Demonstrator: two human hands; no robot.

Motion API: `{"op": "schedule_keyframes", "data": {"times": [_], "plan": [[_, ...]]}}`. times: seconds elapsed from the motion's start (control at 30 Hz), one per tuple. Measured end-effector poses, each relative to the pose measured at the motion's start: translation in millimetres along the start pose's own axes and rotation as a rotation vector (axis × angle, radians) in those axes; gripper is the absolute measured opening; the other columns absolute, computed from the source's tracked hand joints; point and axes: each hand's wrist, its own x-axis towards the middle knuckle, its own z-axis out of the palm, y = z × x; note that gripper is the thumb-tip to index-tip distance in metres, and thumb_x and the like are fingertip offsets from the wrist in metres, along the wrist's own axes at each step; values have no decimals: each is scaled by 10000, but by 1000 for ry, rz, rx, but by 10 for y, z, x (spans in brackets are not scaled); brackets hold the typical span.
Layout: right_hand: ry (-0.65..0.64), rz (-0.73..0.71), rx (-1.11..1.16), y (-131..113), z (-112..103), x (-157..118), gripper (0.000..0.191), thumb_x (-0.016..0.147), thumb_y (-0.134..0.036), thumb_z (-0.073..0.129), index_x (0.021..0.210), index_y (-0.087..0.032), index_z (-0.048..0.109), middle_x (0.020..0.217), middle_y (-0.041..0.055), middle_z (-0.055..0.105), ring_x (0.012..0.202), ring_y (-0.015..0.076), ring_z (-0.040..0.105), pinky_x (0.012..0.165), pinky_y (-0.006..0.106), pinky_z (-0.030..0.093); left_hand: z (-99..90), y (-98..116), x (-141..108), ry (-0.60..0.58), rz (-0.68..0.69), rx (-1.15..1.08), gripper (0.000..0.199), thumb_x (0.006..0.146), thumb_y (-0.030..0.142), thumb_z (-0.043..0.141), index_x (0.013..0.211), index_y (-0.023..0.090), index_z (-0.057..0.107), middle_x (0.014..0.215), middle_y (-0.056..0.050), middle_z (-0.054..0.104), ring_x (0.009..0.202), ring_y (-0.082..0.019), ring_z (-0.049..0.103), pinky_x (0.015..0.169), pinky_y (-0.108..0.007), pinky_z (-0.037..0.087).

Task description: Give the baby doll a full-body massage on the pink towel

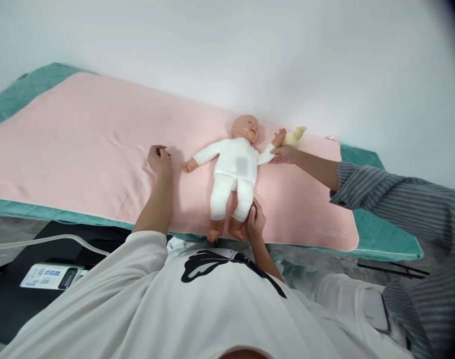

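A baby doll (237,162) in a white top and white trousers lies face up on a pink mat (81,134), its arms spread. To the left of the doll, my left hand (160,158) rests on the mat with its fingers curled in, apart from the doll's hand. My right hand (256,220) is closed against the outer side of the doll's lower leg (244,205) on the right, thumb up and the other fingers partly hidden. Another person's hand (283,154) touches the doll's right-side forearm (265,155).
A pale yellow toy (293,139) lies beyond that person's hand. The striped sleeve (392,194) reaches in from the right. Green padding (377,224) shows under the mat, by a wall. A black surface with a white labelled packet (50,276) and a pale tube (63,238) is at lower left.
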Motion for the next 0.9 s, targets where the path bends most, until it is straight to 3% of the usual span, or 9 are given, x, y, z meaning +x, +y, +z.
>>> {"op": "schedule_keyframes", "data": {"times": [0.3,0.5,0.9], "plan": [[3,8,12,-21,-4,18,471,999,-408,387,1330,-151,603,1318,161,675,1242,310,643,1026,511,526,27,35,27,25,-14,2,204,856,119,383,900,172,575,668,-2,541,554,-130,510,603,-265,399],[36,-43,62,-19,13,30,410,995,-409,407,1349,-308,586,1276,64,705,1211,335,661,971,696,514,24,9,41,13,-17,19,185,872,145,396,907,180,575,689,-13,563,585,-149,530,619,-279,407],[23,-48,31,-95,-18,60,434,998,-422,383,1345,-254,582,1277,73,708,1211,342,655,958,710,519,19,26,34,15,-8,21,208,866,120,393,902,174,591,672,-6,561,573,-139,534,614,-269,408]]}}
